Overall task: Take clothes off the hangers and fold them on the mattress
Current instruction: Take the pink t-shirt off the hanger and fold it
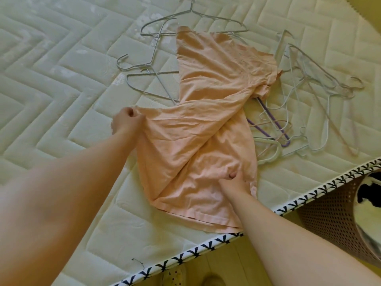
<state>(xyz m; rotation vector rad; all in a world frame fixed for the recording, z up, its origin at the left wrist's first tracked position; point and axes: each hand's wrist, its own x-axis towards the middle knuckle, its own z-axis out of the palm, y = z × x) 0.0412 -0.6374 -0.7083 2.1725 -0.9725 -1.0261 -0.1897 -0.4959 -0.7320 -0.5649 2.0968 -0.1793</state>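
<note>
A peach-coloured shirt (208, 112) lies spread and creased on the quilted mattress (61, 83), reaching from the hangers down to the near edge. My left hand (125, 120) pinches a corner of the shirt at its left side. My right hand (233, 180) grips a bunch of the fabric near the shirt's lower right. Several empty wire hangers (156, 58) lie behind and under the shirt on the left. More hangers (309, 89), white and grey, are piled to its right, with a purple one (276, 124) among them.
The mattress edge with black-and-white trim (206, 247) runs diagonally in front of me. A brown perforated laundry basket (334, 219) with clothes inside stands on the floor at the right. Slippers (175, 277) show below the edge.
</note>
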